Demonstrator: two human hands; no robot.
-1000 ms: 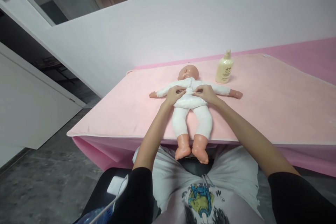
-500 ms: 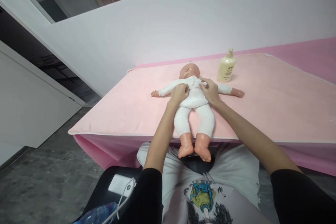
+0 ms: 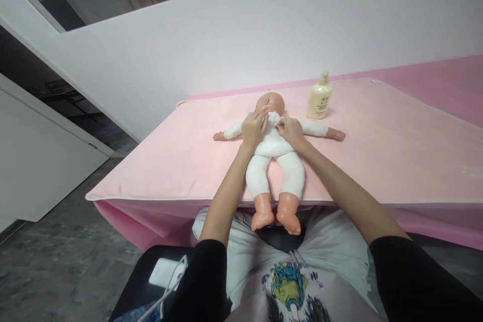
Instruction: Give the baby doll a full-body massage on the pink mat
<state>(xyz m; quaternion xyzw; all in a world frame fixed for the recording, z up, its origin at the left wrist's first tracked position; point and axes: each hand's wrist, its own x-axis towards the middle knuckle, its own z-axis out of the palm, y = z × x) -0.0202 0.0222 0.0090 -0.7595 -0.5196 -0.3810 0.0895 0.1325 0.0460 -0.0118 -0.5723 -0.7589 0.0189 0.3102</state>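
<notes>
No legible text, nos. or brand found. Lotion bottle (image 3: 320, 102), standing on pink mat (image 3: 396, 146) near doll's head, carried a dark label print, too small and blurred to read. Shirt (image 3: 290, 287) bore a cartoon graphic w/o readable lettering. No signs or markings were readable elsewhere.

White suit (image 3: 274, 147) on peach-skinned doll (image 3: 270, 103); pale pink cover (image 3: 377, 146) over deeper pink desk (image 3: 445, 75); cream-yellow bottle (image 3: 320, 100); black sleeves (image 3: 411, 282); light shirt (image 3: 290, 287) printed in blue, yellow, black.
</notes>
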